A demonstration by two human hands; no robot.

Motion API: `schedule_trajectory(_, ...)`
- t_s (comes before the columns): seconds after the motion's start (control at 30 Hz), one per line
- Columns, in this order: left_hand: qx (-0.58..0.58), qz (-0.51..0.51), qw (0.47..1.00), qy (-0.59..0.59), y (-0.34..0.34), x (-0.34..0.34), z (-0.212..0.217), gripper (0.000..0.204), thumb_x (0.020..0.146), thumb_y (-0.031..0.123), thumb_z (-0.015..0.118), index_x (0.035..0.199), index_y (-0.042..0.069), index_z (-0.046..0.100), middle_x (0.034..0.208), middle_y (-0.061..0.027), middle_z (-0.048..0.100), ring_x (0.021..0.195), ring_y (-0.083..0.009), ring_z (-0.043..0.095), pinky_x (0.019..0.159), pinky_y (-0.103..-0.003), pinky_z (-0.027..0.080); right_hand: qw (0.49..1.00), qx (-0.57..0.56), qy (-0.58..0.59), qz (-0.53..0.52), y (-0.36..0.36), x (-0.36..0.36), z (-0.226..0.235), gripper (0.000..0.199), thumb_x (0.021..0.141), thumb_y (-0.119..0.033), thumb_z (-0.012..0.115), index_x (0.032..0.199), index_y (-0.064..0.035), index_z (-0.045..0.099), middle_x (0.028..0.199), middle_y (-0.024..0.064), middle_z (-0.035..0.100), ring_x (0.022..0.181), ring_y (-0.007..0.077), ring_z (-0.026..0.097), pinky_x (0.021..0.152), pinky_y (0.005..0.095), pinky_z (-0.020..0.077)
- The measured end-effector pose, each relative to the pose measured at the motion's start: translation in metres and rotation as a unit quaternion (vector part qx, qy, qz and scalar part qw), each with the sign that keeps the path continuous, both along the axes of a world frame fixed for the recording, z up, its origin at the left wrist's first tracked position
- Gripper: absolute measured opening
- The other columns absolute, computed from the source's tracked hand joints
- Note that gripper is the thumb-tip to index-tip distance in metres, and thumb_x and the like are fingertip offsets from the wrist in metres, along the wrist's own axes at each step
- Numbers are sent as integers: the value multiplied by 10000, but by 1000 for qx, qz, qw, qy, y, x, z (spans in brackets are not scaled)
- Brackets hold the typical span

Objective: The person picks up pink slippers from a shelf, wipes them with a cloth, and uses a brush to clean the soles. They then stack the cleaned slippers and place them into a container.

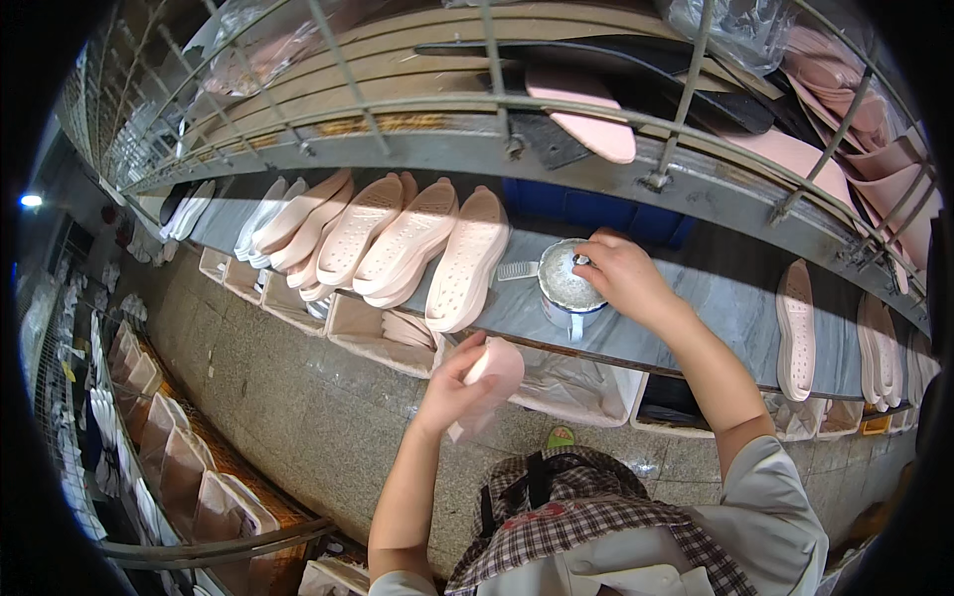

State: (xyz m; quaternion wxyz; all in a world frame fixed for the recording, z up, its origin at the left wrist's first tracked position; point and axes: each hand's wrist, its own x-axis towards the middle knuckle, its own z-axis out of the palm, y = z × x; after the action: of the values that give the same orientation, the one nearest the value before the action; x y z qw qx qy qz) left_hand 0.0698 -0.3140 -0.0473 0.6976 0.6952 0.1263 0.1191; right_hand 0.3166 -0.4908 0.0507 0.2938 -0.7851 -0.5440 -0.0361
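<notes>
My left hand is closed around a thin, curved pink insole, partly smeared by motion, held in front of the bench edge. On the bench stands a white mug with a blue rim and a handle toward me; its top is pale and crusted. My right hand is over the mug's right side, fingers pinched on a small dark-tipped thing whose kind I cannot make out. A pale ribbed strip juts out from the mug's left side. Left of the mug, a pink shoe sole leans over the bench edge.
More pink soles line the bench to the left, with another sole at right. Lined bins sit below. A wire rack holding insoles overhangs the bench. Crates stand at lower left.
</notes>
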Motion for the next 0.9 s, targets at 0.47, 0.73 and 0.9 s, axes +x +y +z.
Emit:
schedule_trajectory(0.47, -36, -33, 998, -36, 61, -22, 8, 483, 758, -81, 644, 1224, 18, 562, 1384, -147, 414, 1274, -218, 400, 1005, -323, 373, 960, -4, -29, -279, -101, 10, -64, 227, 784, -128, 661, 951, 22, 629, 924, 180, 590, 843, 363, 574, 755, 403, 473)
schedule_trajectory(0.73, 67, 19, 997, 40, 67, -87, 29, 398, 730, 31, 729, 1107, -21, 614, 936, -69, 548, 859, -144, 544, 753, -245, 442, 913, 161, -182, -329, -65, -58, -51, 223, 755, -50, 671, 957, 0, 593, 890, 152, 589, 823, 304, 582, 708, 371, 467)
schedule_trajectory(0.9, 157, 45, 986, 18, 63, -111, 42, 361, 721, 55, 744, 1062, -9, 642, 858, -76, 565, 761, -154, 549, 659, -247, 445, 982, 112, -76, -132, 54, -122, -63, 284, 773, -77, 666, 1041, -18, 593, 907, 142, 613, 839, 292, 594, 742, 384, 481)
